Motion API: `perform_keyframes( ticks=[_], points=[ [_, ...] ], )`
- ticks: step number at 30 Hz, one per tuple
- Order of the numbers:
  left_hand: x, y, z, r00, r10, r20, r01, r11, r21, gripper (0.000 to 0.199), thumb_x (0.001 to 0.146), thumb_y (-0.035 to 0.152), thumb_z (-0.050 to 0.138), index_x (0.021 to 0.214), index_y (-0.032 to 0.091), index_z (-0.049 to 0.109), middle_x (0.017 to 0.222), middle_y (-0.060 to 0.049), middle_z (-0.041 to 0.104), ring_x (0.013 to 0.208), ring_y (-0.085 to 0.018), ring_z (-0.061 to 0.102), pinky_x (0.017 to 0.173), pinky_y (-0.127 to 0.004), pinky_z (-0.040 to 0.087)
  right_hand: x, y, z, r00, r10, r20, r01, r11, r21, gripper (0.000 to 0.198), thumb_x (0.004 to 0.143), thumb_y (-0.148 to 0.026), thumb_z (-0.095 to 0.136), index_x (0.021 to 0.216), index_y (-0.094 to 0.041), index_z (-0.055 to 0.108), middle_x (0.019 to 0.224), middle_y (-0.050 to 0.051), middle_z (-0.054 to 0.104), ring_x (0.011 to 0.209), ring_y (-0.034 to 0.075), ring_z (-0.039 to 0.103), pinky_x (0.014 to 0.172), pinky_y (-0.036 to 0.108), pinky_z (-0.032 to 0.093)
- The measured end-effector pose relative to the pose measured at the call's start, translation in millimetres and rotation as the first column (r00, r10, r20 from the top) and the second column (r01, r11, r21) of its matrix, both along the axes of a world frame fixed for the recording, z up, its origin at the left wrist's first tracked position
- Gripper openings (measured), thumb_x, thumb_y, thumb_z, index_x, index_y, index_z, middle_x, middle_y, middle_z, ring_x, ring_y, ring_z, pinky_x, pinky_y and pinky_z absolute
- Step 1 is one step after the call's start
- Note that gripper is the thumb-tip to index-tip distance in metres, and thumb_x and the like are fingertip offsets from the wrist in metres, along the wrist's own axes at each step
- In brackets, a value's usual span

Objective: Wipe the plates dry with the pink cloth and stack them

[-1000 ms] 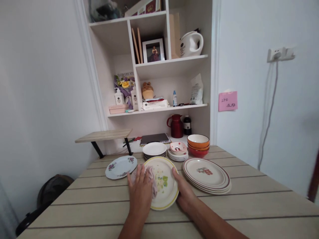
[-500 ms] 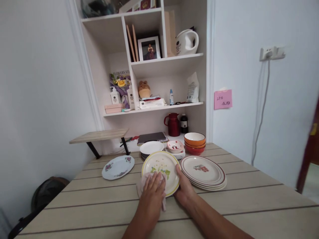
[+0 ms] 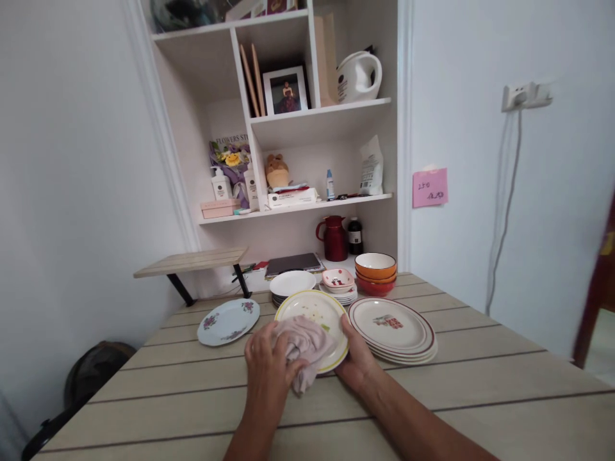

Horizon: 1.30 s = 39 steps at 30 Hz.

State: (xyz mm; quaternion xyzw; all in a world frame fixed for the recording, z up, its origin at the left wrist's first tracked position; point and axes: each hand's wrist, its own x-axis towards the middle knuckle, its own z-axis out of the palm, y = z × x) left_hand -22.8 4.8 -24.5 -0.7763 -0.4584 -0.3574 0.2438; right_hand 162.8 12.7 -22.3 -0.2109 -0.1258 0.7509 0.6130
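Note:
My right hand (image 3: 358, 358) grips the right rim of a cream plate (image 3: 336, 315) with a yellow edge, thumb on top. The plate is tilted toward me above the table. A bunched pale pink cloth (image 3: 310, 346) lies over the plate's lower left, covering much of its green and yellow pattern. At the cloth's left side my left hand (image 3: 269, 358) holds it with curled fingers. Just right of my right hand stands a stack of cream plates (image 3: 408, 328) with dark red rims. To the left, a white flowered plate (image 3: 225, 323) lies flat.
Behind the held plate are white plates (image 3: 292, 282), small pink-white dishes (image 3: 339, 282) and stacked orange and red bowls (image 3: 376, 275). A small raised shelf (image 3: 192, 261) stands at the table's back left. A dark red jug (image 3: 334, 240) sits in the shelving recess.
My left hand has shifted left and its flat fingers have curled round the cloth. The cloth is now bunched up over more of the plate. My right hand keeps its grip.

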Motion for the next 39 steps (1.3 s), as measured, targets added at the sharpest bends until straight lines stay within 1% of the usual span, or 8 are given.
perform_keyframes(
  ticks=[5,9,15,19,23,27,32,39],
  points=[
    [1,-6,6.2,0.975,-0.211,-0.073,0.208,0.977,-0.043,0.006,0.078,0.031,0.072,0.08,0.025,0.071,0.118,-0.01,0.064,0.108,-0.029,0.059,0.092,-0.052,0.05,0,1,1,1.0,0.013,0.015,-0.013,1.0,0.022,0.06,0.091,-0.057,0.042,0.121,-0.009,0.061,0.115,0.016,0.072,0.114,0.026,0.063,0.102,0.043,0.044],
    [7,-9,5.7,0.919,-0.375,-0.125,0.365,0.926,-0.095,0.01,0.078,0.031,0.071,0.08,0.022,0.071,0.121,-0.011,0.064,0.113,-0.029,0.058,0.096,-0.05,0.05,-1,-2,1,0.995,0.088,0.044,-0.092,0.99,0.104,0.061,0.09,-0.059,0.043,0.117,-0.008,0.064,0.11,0.016,0.074,0.11,0.027,0.065,0.102,0.043,0.043],
    [11,-16,11.2,0.88,-0.455,-0.136,0.422,0.881,-0.216,0.013,0.087,0.029,0.061,0.093,0.024,0.071,0.139,-0.009,0.055,0.129,-0.027,0.049,0.109,-0.048,0.041,-4,-11,2,0.96,0.25,0.127,-0.263,0.96,0.099,0.061,0.084,-0.061,0.052,0.115,-0.009,0.065,0.105,0.016,0.075,0.103,0.029,0.068,0.097,0.045,0.047],
    [13,-18,8.9,0.87,-0.454,-0.191,0.415,0.885,-0.213,0.032,0.086,0.028,0.062,0.118,0.023,0.06,0.15,-0.011,0.043,0.14,-0.025,0.037,0.114,-0.051,0.035,-6,-16,4,0.938,0.33,0.106,-0.34,0.937,0.083,0.059,0.085,-0.059,0.053,0.11,-0.007,0.066,0.101,0.017,0.075,0.099,0.029,0.07,0.094,0.043,0.048],
    [13,-12,-2.4,0.901,-0.412,-0.139,0.397,0.91,-0.119,0.042,0.08,0.026,0.07,0.119,0.019,0.056,0.149,-0.016,0.043,0.14,-0.029,0.036,0.109,-0.052,0.041,-5,-15,6,0.95,0.301,0.085,-0.308,0.948,0.083,0.058,0.086,-0.059,0.051,0.108,-0.008,0.067,0.098,0.016,0.076,0.1,0.029,0.069,0.095,0.044,0.048],
    [13,-9,-4.8,0.888,-0.42,-0.187,0.431,0.902,0.018,0.043,0.086,0.019,0.062,0.127,0.03,0.055,0.15,-0.008,0.043,0.141,-0.026,0.033,0.11,-0.049,0.039,-3,-14,7,0.939,0.335,0.077,-0.341,0.936,0.087,0.065,0.085,-0.064,0.048,0.112,-0.009,0.066,0.103,0.017,0.075,0.102,0.03,0.068,0.094,0.046,0.048],
    [13,-11,6.1,0.833,-0.419,-0.362,0.424,0.903,-0.071,0.05,0.09,0.023,0.056,0.136,0.043,0.048,0.142,0.003,0.055,0.134,-0.022,0.041,0.112,-0.047,0.033,-4,-16,8,0.949,0.297,0.11,-0.306,0.949,0.074,0.067,0.085,-0.062,0.05,0.119,-0.006,0.062,0.104,0.018,0.074,0.101,0.027,0.069,0.092,0.04,0.05],
    [13,-5,3.3,0.899,-0.296,-0.323,0.292,0.954,-0.064,0.051,0.092,0.022,0.05,0.139,0.04,0.044,0.143,0.003,0.053,0.133,-0.021,0.044,0.115,-0.05,0.028,-7,-17,7,0.946,0.251,0.206,-0.269,0.961,0.067,0.061,0.087,-0.057,0.051,0.125,-0.01,0.06,0.104,0.017,0.075,0.088,0.024,0.072,0.085,0.04,0.054]
  ],
)
